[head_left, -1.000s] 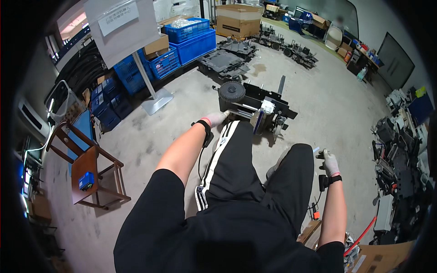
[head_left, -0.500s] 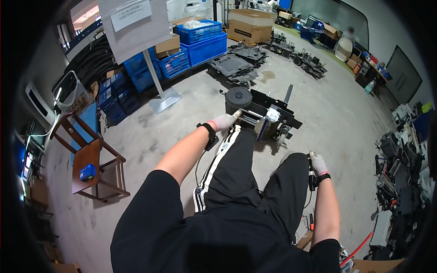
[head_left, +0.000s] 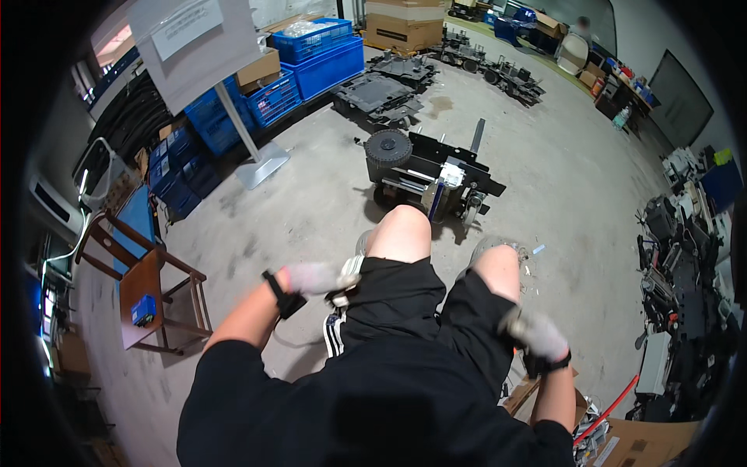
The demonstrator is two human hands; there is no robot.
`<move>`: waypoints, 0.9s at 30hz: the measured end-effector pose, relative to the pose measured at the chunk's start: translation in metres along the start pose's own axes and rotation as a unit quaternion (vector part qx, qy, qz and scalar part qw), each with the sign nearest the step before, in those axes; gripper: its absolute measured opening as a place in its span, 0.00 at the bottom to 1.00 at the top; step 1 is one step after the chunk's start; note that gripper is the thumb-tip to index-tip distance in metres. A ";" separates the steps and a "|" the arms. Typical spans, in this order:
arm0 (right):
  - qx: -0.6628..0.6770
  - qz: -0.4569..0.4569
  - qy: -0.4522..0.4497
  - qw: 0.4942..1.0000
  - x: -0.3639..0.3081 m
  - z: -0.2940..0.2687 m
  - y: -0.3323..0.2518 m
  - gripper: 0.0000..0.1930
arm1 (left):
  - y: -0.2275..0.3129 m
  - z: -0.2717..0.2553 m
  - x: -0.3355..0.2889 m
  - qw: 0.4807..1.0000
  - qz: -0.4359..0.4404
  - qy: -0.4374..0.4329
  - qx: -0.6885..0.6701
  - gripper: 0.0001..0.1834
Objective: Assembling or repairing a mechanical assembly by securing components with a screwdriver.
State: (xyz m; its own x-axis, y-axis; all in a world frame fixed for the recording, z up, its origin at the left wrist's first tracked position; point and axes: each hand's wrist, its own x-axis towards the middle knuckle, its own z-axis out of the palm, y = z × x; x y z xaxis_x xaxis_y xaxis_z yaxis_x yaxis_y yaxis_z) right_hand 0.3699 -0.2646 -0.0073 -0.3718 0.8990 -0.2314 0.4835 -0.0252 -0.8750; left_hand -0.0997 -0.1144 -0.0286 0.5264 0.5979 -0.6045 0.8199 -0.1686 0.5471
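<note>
My left hand (head_left: 315, 279), in a pale glove with a black wrist strap, is beside my left thigh. Its closed fingers pinch the white-striped side of my black shorts (head_left: 393, 300). Smeared by motion, my right hand (head_left: 541, 336) is gloved too and lies against the outer right thigh, its curled fingers at the shorts' leg. Both knees are bare, with the hems above them. Beyond my knees a black wheeled chassis (head_left: 420, 167) lies on the floor, away from both hands. A black wheel (head_left: 388, 148) is on its upper left, and metal rods and a motor-like part show.
A wooden chair (head_left: 148, 284) with a small blue box (head_left: 144, 310) stands left. A sign stand (head_left: 263, 165) and blue crates (head_left: 323, 68) are farther back. More dark chassis parts (head_left: 381, 97) lie ahead. Piled parts (head_left: 661, 280) line the right; a cardboard box (head_left: 646, 442) is lower right.
Both hands have drawn back toward my body, and the shorts' legs have slid up, baring my knees. My left hand has left the chassis side. The view has shifted slightly.
</note>
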 end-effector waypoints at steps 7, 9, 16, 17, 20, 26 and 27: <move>-0.173 0.100 0.032 0.979 -0.074 0.015 -0.039 0.13 | 0.001 -0.054 -0.030 0.980 0.034 0.197 0.008 0.30; -0.195 0.062 0.072 0.976 -0.072 -0.009 -0.072 0.12 | 0.029 -0.091 -0.020 0.931 0.117 0.338 -0.069 0.25; -0.257 -0.056 0.164 0.951 0.019 -0.071 -0.126 0.10 | 0.094 -0.148 0.100 0.818 0.332 0.284 -0.373 0.18; -0.227 -0.031 0.175 0.957 0.043 -0.077 -0.128 0.11 | 0.090 -0.146 0.129 0.806 0.314 0.260 -0.429 0.17; -0.086 -0.033 0.207 0.974 0.120 -0.101 -0.082 0.13 | 0.071 -0.132 0.219 0.761 0.201 0.179 -0.590 0.14; -0.204 0.007 0.169 0.964 0.226 -0.113 0.031 0.15 | 0.035 -0.067 0.312 0.769 0.008 0.144 -0.623 0.13; -0.199 -0.018 0.145 0.969 0.237 -0.111 0.035 0.15 | 0.053 -0.070 0.299 0.782 0.065 0.167 -0.597 0.13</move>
State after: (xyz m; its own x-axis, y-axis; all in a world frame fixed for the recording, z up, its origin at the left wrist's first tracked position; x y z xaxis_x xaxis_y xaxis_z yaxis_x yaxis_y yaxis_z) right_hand 0.3869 -0.0042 -0.0450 -0.1844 0.9825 -0.0243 0.7632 0.1276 -0.6335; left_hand 0.0857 0.1102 -0.1395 0.3365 0.8411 -0.4234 -0.1341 0.4878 0.8626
